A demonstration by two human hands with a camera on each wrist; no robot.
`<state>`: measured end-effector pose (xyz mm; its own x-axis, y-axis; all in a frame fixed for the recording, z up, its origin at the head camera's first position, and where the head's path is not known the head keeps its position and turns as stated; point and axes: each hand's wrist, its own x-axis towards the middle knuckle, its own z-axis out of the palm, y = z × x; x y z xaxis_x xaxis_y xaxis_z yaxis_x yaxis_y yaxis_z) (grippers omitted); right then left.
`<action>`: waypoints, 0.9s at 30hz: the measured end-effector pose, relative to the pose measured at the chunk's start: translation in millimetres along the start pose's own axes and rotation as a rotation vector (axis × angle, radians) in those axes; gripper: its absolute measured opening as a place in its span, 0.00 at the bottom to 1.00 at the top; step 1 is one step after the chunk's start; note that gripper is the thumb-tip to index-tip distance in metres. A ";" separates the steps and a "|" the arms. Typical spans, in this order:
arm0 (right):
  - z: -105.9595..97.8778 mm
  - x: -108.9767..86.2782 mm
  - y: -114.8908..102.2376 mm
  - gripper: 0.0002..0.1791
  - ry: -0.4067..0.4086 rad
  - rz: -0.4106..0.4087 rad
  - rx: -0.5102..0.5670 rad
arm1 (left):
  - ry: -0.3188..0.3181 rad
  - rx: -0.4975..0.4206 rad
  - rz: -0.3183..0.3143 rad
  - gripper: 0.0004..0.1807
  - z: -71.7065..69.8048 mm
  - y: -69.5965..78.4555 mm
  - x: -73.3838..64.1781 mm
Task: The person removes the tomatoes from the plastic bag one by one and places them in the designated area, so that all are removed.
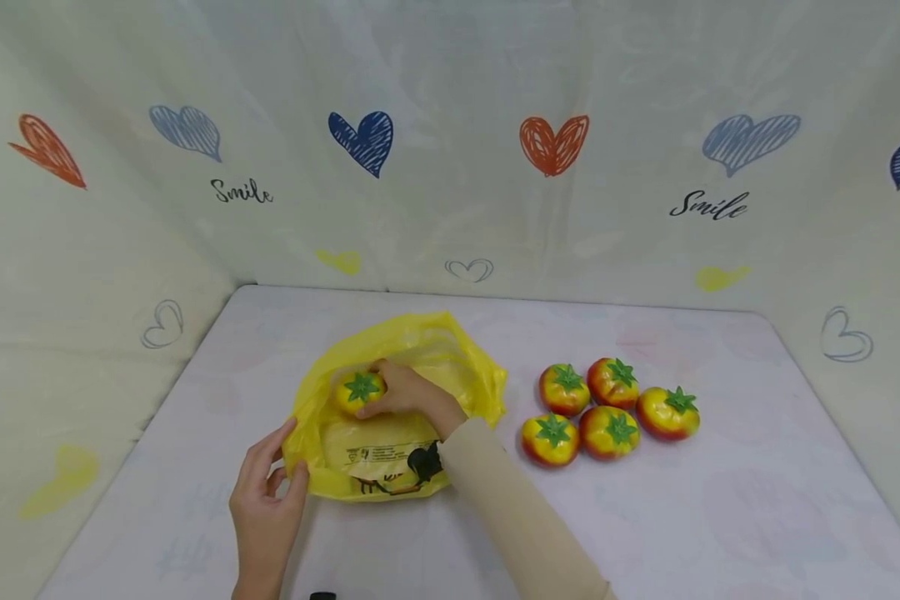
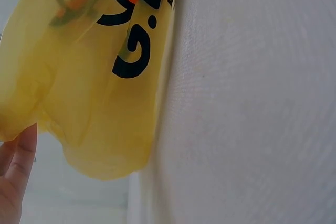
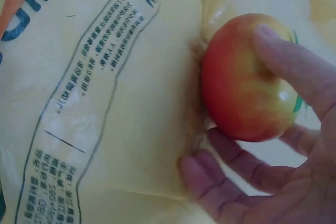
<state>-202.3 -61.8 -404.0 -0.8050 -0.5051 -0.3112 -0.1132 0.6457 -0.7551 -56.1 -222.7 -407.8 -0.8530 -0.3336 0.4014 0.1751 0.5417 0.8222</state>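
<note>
A yellow plastic bag (image 1: 390,487) lies open on the table, its mouth spread wide and dark printing on it. My right hand (image 1: 408,392) reaches inside and holds a red-and-yellow tomato (image 1: 351,400) with a green leafy top. In the right wrist view, the thumb presses one side of this tomato (image 3: 241,87) and curled fingers lie under it, close against the bag's printed inner wall (image 3: 152,103). At the bag's left rim, my left hand (image 1: 265,492) pinches the edge between thumb and fingers. The left wrist view shows its fingers (image 2: 23,156) at the plastic edge.
Right of the bag, several similar tomatoes (image 1: 607,432) sit grouped on the white table (image 1: 720,517). A pale curtain (image 1: 450,208) printed with hearts surrounds the table at the back and sides. A small black object (image 1: 322,596) shows at the front edge.
</note>
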 end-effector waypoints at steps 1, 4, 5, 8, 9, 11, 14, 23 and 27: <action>-1.0 -1.6 -0.1 0.42 -0.004 0.008 -0.001 | -0.001 -0.001 -0.004 0.30 0.0 0.0 -0.1; -5.5 -8.0 1.1 0.38 -0.013 0.025 0.007 | -0.002 0.004 -0.012 0.30 0.3 -0.1 -0.3; -7.5 -10.8 1.8 0.37 -0.018 0.026 0.010 | -0.002 0.006 -0.014 0.30 0.4 -0.2 -0.4; -15.1 -22.4 3.3 0.35 -0.031 0.013 0.023 | -0.004 0.011 -0.014 0.30 0.5 -0.2 -0.7; -18.1 -27.4 3.2 0.35 -0.032 0.012 0.024 | -0.005 0.012 -0.013 0.30 0.6 -0.2 -0.8; -23.1 -37.7 3.2 0.35 -0.026 0.003 0.019 | -0.006 0.007 -0.011 0.30 0.6 0.1 -0.9; -29.0 -55.7 2.9 0.37 0.012 0.003 0.008 | -0.006 0.006 -0.010 0.30 0.5 0.1 -1.2; -30.4 -114.1 6.3 0.40 0.155 -0.062 0.083 | 0.004 0.000 -0.001 0.29 0.4 -1.0 -1.4; -26.0 -139.9 12.6 0.41 0.229 -0.034 0.122 | 0.002 0.003 0.004 0.30 0.8 -2.0 -1.7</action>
<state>-106.2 31.9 -354.9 -0.9143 -0.3738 -0.1562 -0.0828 0.5500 -0.8311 -55.4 -222.6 -410.4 -0.8511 -0.3334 0.4055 0.1766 0.5456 0.8193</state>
